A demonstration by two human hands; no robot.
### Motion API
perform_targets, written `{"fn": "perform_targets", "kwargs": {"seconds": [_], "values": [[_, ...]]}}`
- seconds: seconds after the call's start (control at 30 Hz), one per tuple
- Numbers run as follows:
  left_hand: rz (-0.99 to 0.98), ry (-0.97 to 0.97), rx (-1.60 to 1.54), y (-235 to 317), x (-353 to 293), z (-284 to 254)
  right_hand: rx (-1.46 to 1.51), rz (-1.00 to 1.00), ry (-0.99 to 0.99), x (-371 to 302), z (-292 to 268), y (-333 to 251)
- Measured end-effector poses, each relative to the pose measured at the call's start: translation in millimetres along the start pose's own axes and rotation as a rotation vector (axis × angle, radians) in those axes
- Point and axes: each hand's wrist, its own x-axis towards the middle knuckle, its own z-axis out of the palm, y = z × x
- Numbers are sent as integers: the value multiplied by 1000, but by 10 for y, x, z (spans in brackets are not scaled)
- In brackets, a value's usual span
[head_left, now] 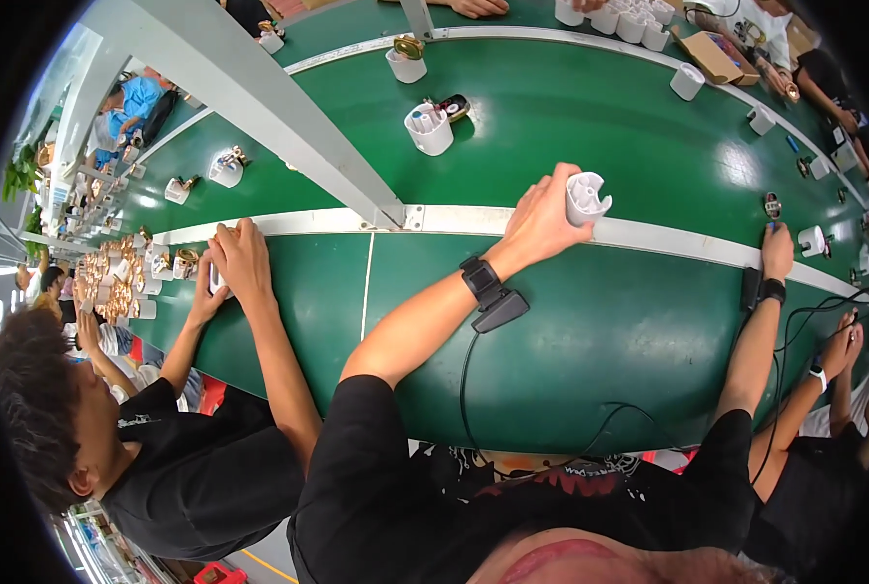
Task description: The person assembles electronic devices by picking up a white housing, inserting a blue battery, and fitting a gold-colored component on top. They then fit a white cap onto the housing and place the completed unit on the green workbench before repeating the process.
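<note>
Left hand [541, 219] held white, notched plastic cup [584, 202]

Its fingers clamped the smooth side above the pale rail [668, 243] crossing the glossy green counter [600, 331], a grip that likely left the ribbed, open end clear. The right hand [777, 255] was by a dark, rounded part [772, 205]; whether its fingers gripped that, the view couldn't tell.

Bright light leaves pale glare on the green table [629, 146], and fisheye distortion bows straight edges.
</note>
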Motion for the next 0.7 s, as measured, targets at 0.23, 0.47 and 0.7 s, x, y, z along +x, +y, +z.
{"fn": "perform_targets", "kwargs": {"seconds": [0.23, 0.47, 0.7], "values": [[-6, 38, -50, -85, -35, -7, 2073, 433, -1231, -305, -510, -649], [46, -38, -175, -68, -18, 22, 2698, 481, -1219, -1325, -852, -2135], [117, -54, -210, -117, -62, 9, 2387, 457, -846, -1950, -1196, -3020]]}}
